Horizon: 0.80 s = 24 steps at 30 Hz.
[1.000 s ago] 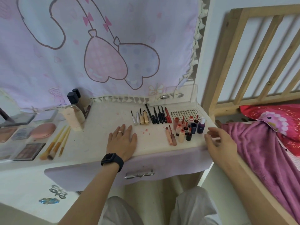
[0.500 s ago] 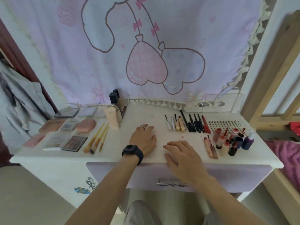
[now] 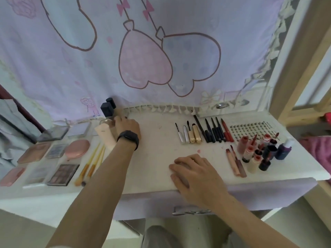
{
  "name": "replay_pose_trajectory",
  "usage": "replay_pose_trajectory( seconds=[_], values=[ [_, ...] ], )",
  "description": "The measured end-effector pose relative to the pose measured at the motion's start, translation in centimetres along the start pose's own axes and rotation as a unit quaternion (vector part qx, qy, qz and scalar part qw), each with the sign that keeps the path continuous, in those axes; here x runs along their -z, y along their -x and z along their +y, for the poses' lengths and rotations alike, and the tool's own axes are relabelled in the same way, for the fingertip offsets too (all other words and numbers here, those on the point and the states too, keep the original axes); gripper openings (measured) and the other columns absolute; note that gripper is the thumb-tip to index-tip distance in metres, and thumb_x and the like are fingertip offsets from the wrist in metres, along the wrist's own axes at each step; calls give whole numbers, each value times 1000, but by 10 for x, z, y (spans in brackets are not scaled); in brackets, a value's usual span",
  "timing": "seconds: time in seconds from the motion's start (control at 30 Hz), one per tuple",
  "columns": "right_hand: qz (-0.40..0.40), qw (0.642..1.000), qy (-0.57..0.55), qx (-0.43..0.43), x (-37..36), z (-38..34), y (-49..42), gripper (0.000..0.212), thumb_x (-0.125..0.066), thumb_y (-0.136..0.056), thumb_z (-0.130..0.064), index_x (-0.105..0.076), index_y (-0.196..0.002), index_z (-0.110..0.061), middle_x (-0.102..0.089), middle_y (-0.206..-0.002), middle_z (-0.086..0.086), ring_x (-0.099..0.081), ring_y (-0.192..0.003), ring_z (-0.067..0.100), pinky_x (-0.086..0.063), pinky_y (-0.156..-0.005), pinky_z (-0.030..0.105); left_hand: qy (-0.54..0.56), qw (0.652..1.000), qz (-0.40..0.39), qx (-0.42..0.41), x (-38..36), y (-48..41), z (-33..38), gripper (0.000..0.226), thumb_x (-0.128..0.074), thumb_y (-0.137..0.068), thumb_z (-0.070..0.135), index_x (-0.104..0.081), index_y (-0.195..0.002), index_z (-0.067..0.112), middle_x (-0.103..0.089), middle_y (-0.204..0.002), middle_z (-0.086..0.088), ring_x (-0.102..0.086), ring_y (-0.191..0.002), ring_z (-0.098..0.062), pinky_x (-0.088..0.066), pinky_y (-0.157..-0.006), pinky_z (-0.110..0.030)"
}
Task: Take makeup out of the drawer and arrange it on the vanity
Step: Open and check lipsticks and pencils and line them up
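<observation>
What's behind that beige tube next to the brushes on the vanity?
Two black-capped bottles stand behind the beige tube, against the curtain. The left hand beside them covers their lower parts, so whether its fingers hold anything cannot be seen.

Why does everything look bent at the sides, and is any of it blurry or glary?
Head view: the wide-angle lens bows the pale wooden bed frame and white vanity top near the edges; light is soft and even, with faint shadows under the right hand; the left hand by the black-capped bottles looks slightly smeared; no strong glare.
</observation>
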State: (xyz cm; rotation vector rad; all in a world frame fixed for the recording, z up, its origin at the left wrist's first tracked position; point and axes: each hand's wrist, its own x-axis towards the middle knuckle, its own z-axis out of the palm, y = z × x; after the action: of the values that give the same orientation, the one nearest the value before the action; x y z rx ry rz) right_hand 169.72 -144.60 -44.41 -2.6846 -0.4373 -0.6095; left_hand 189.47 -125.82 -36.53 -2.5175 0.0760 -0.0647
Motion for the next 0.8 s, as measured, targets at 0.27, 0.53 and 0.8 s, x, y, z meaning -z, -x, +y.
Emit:
replay_pose_trajectory(
  seconds=[0.27, 0.53, 0.8],
  values=[
    [14, 1000, -3, -7, -2, 1, 2, 31, -51, -97, -44, -69, -118, -29, -66, -122, -8, -57, -108, 19, -50, -87, 36, 43, 998, 47, 1, 1, -9, 6, 23, -40, -97, 16, -60, -108, 17, -68, -103, -4, -60, -99, -28, -35, -85, -38],
    [14, 1000, -11, -3, 1, -1, 3, 30, -49, -98, -45, -67, -117, -31, -65, -122, -11, -56, -109, 16, -51, -89, 35, 37, 997, 61, 24, 9, 1, 9, 26, -36, -101, 21, -62, -96, 24, -65, -90, 2, -56, -100, -27, -34, -91, -40],
    [-3, 1000, -17, -8, 5, -1, 2, 35, -46, -99, -46, -68, -121, -29, -66, -122, -13, -56, -111, 13, -51, -91, 33, 81, 985, 149, -4, 23, 43, 4, 19, -45, -93, 15, -62, -95, 22, -69, -96, 1, -57, -99, -25, -37, -84, -38]
  ],
)
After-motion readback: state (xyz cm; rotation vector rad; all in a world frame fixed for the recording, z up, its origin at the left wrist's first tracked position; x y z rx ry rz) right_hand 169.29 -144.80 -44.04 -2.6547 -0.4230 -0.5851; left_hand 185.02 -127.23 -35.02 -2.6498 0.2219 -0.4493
